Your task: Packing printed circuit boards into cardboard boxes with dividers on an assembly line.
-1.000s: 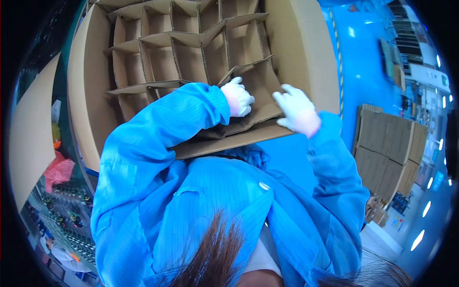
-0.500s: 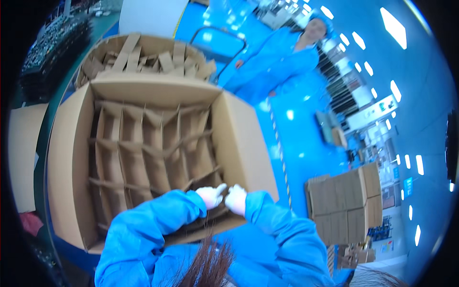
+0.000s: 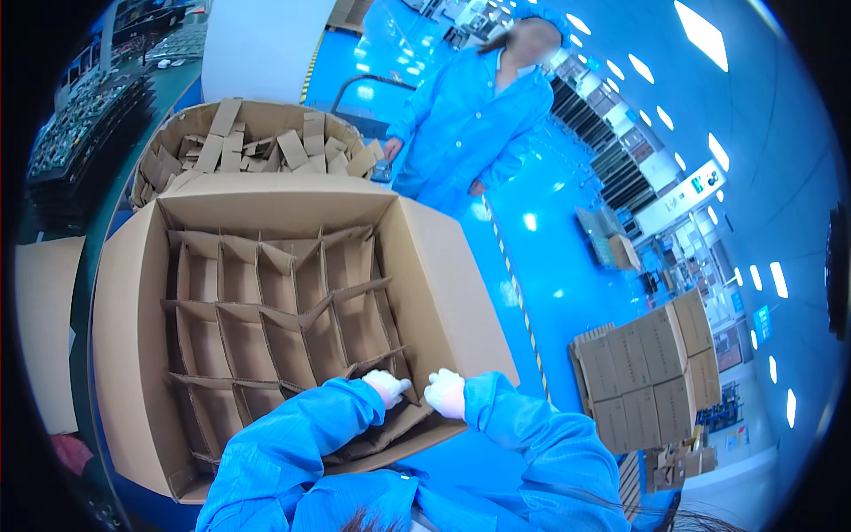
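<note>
Low in the frame, just right of centre: left hand [image 3: 386, 387] and right hand [image 3: 446, 393], both white-gloved, side by side at the near right corner of a big open cardboard box [image 3: 443, 293]. Left grip pinched on the top edge of a cardboard divider grid [image 3: 284, 319]; right grip curled, pressed to the grid's edge beside the box wall, though whether actually clamping could not be told. Grid sat inside the box, filling the middle left of the frame, several strips already leaning and bowed.

Likely trouble: slotted strips slipping free or folding flat if pushed unevenly from one corner; thin edge creasing under the pinch.

Upper left: a round-looking carton of loose cardboard strips [image 3: 257, 146]. Right of centre, lower: a stack of flattened brown cartons [image 3: 651, 372]. Upper centre: a second person in blue [image 3: 479, 124], standing on glossy blue floor [image 3: 550, 293] beside a yellow-and-black floor line [image 3: 519, 301].
</note>
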The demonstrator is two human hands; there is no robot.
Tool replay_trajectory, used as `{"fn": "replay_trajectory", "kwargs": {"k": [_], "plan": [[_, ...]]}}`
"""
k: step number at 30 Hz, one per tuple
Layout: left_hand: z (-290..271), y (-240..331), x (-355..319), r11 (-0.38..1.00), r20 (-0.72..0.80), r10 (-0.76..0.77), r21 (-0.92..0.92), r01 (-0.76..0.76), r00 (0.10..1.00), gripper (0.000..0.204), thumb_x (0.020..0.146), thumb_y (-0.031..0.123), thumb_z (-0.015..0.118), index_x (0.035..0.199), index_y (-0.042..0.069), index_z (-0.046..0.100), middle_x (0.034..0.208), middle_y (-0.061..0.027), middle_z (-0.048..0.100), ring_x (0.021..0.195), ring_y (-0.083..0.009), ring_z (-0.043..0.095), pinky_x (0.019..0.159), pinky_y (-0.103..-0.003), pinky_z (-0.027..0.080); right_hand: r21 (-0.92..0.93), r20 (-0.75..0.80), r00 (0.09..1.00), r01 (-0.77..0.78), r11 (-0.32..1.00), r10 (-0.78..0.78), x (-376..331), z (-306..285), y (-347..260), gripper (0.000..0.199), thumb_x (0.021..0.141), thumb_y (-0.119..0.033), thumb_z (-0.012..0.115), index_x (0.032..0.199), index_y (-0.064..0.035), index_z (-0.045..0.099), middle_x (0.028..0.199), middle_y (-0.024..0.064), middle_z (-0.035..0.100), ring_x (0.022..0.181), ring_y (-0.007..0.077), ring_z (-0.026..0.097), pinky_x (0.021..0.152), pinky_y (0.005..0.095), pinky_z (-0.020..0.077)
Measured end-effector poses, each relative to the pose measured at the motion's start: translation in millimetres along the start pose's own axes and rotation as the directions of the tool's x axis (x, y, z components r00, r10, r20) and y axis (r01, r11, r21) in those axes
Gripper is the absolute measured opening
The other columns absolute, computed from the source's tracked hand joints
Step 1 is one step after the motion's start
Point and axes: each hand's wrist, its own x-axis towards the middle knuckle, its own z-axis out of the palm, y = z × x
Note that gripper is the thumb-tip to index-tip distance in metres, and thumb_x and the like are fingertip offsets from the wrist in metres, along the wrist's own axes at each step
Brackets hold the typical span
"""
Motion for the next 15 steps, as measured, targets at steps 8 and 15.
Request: {"fn": "replay_trajectory", "kwargs": {"k": [8, 15], "plan": [[18.2, -8.9, 3.8, 0.999, -0.069, -0.03, -0.033, 0.028, 0.997, 0.025, 0.079, 0.03, 0.052, 0.098, 0.015, 0.051, 0.083, -0.0153, 0.061, 0.073, -0.0348, 0.058, 0.068, -0.044, 0.046, 0.098, 0.164, 0.98, -0.133, 0.986, 0.116, 36.7, 5.1, -3.2, 0.018, 0.074, -0.017, 0.056, 0.085, -0.0087, 0.068, 0.084, 0.0099, 0.065, 0.081, 0.0255, 0.055, 0.069, 0.0403, 0.0432], [20.7, 16.2, -29.5, 0.998, -0.264, -0.057, 0.009, 0.062, 0.963, 0.035, 0.08, 0.04, 0.051, 0.095, 0.008, 0.051, 0.077, -0.0151, 0.062, 0.071, -0.034, 0.058, 0.069, -0.039, 0.044, 0.113, 0.322, 0.94, -0.158, 0.981, 0.114, 48.9, 11.1, -21.1, 0.02, 0.075, -0.018, 0.055, 0.088, -0.0084, 0.068, 0.089, 0.0114, 0.064, 0.084, 0.0276, 0.057, 0.07, 0.0421, 0.0448]]}}
